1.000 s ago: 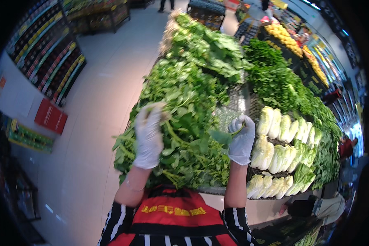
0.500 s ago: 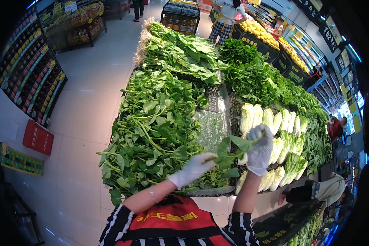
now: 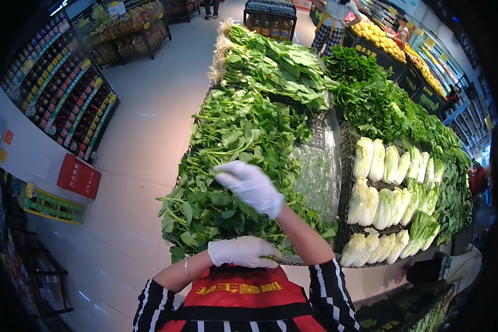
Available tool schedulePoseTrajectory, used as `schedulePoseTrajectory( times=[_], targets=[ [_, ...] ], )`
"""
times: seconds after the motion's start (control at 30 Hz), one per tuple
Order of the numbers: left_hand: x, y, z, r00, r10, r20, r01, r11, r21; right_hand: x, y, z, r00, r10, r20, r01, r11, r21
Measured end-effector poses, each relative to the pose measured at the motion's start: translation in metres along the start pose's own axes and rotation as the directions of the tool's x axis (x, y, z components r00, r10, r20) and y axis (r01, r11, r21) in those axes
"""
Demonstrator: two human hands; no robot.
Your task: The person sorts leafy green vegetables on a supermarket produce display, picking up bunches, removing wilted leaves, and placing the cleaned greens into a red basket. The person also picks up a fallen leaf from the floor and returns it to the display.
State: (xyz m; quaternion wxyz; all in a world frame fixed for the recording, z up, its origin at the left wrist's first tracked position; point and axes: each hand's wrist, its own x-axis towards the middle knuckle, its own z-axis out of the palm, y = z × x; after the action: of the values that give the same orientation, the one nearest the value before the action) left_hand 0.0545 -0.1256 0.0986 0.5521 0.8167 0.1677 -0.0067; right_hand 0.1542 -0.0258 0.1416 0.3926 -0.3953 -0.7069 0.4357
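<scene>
Both my hands wear thin white gloves. My right hand [image 3: 252, 189] reaches across to the left over a broad pile of loose leafy greens [image 3: 232, 138], its fingers stretched out just over or touching the leaves. My left hand [image 3: 242, 252] is low and close to my red apron [image 3: 238, 288], at the near edge of the pile. Its fingers are curled, and a small greenish bit shows by the fingertips; what it holds is mostly hidden. Right of the pile lies a bare, wet-looking strip of the display stand [image 3: 318, 177].
Rows of pale napa cabbages [image 3: 365, 205] fill the crates at the right. Bundled greens with roots [image 3: 271, 61] lie at the far end, darker greens [image 3: 371, 99] beyond the cabbages. A red box [image 3: 78, 176] stands left by the bottle shelves [image 3: 61, 88]. A person [image 3: 333, 22] stands at the far side.
My right hand has swung left from near the cabbages to the pile, without the leafy sprig it held. My left hand has drawn back toward my apron. The view has shifted left.
</scene>
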Motion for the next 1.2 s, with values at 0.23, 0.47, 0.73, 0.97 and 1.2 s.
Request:
schedulePoseTrajectory(
  times=[0.23, 0.47, 0.73, 0.97, 1.2],
  targets=[
    [-0.076, 0.014, -0.048, 0.910, -0.142, -0.388, 0.092, 0.985, -0.143, -0.012, 0.066, -0.006, 0.992, -0.037, 0.119, 0.110, 0.711, -0.695],
    [-0.028, -0.049, -0.110, 0.565, 0.091, -0.820, 0.071, 0.985, 0.159, -0.028, 0.122, 0.074, 0.864, -0.222, 0.452, 0.473, 0.667, -0.576],
    [0.044, -0.166, -0.214, 0.258, -0.229, -0.938, 0.813, 0.577, 0.083, -0.006, 0.073, 0.050, 0.823, -0.009, 0.567, 0.498, 0.491, -0.715],
    [0.045, -0.166, -0.174, 0.655, -0.123, -0.746, 0.669, 0.553, 0.496, 0.027, 0.039, -0.068, 0.947, -0.201, 0.252, 0.239, 0.963, -0.127],
    [0.014, -0.159, -0.124, 0.636, -0.101, -0.766, 0.663, 0.579, 0.474, 0.221, 0.207, -0.104, 0.925, 0.370, -0.085, -0.375, 0.926, -0.045]
  ],
)
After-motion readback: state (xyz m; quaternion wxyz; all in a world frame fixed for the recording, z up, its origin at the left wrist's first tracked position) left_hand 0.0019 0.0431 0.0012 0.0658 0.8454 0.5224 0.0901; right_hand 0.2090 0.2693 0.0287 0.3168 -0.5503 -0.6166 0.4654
